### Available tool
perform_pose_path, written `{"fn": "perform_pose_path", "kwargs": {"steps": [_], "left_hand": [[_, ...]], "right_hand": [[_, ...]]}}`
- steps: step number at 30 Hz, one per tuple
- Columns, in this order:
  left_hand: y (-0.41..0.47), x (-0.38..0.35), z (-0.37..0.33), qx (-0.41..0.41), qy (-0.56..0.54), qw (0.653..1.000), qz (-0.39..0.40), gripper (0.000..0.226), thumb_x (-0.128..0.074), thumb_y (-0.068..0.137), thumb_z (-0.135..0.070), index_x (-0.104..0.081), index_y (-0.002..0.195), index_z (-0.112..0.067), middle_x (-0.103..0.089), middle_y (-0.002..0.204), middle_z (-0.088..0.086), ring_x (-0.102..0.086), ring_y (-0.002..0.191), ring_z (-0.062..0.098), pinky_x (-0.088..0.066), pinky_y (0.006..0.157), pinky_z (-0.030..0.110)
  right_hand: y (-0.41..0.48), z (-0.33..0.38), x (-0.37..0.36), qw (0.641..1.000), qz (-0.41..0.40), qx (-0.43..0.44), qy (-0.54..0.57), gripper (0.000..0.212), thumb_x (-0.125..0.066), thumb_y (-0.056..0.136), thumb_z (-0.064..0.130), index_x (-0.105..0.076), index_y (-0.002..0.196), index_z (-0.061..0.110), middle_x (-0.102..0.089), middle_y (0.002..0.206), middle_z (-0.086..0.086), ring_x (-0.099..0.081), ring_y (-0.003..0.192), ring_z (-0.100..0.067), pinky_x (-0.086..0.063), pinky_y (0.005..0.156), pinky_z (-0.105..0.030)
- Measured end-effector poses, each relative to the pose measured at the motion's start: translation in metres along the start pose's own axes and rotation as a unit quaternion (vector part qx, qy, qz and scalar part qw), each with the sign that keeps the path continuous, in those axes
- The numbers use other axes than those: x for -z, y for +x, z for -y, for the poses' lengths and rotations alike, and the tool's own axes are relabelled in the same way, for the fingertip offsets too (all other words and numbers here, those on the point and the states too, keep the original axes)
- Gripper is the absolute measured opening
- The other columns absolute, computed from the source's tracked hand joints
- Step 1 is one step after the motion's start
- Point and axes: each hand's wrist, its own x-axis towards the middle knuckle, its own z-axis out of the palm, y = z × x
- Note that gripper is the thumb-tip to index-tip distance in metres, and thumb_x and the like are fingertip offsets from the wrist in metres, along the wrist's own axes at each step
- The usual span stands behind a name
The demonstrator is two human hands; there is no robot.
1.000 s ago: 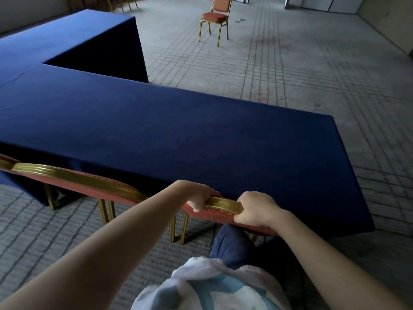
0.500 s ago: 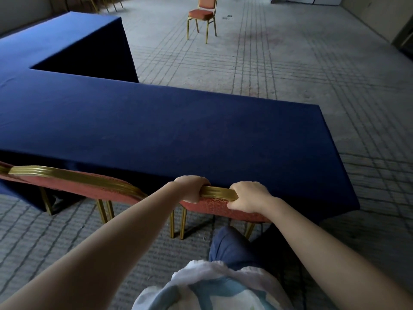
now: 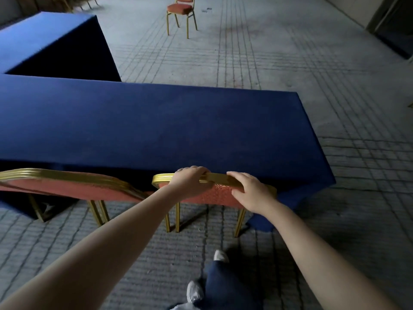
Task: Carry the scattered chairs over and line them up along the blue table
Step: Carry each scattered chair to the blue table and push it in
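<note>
Bare grey concrete floor [image 3: 290, 63] with a grid of scored lines, dim light, dark doorway [image 3: 394, 30] far right.

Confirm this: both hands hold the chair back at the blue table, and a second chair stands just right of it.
Wrong on one count: the head view shows the second chair standing just left of the held chair, not right. Both the left hand and right hand do hold its back at the blue table.

Cut off at 12 o'clock by the top edge: far chair [image 3: 180, 9] backrest. Cropped at 9 o'clock: second chair [image 3: 67, 186], blue table [image 3: 156, 130]. Hidden behind own backrest: held chair [image 3: 214, 194] seat.
</note>
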Motion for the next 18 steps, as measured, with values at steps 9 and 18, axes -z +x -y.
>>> {"fn": "perform_pose_path", "kwargs": {"steps": [9,18], "left_hand": [[-0.014,0.009,-0.050,0.024,-0.128,0.990,-0.050,0.041,-0.058,0.090,-0.039,-0.056,0.130,-0.031,-0.057,0.133,-0.008,-0.057,0.115,0.016,-0.048,0.096,0.034],[-0.032,-0.004,-0.185,-0.096,-0.207,0.973,-0.037,0.034,-0.055,0.093,-0.034,-0.060,0.125,-0.025,-0.059,0.130,-0.002,-0.060,0.111,0.015,-0.052,0.092,0.039]], "right_hand": [[-0.039,-0.022,0.021,0.988,-0.101,-0.047,0.106,0.044,-0.054,0.093,0.023,-0.049,0.136,0.028,-0.048,0.141,0.008,-0.048,0.126,-0.011,-0.044,0.096,-0.029],[-0.147,-0.061,0.068,0.957,-0.247,-0.088,0.123,0.038,-0.056,0.093,0.021,-0.054,0.131,0.021,-0.054,0.133,0.003,-0.052,0.122,-0.014,-0.045,0.096,-0.030]]}}
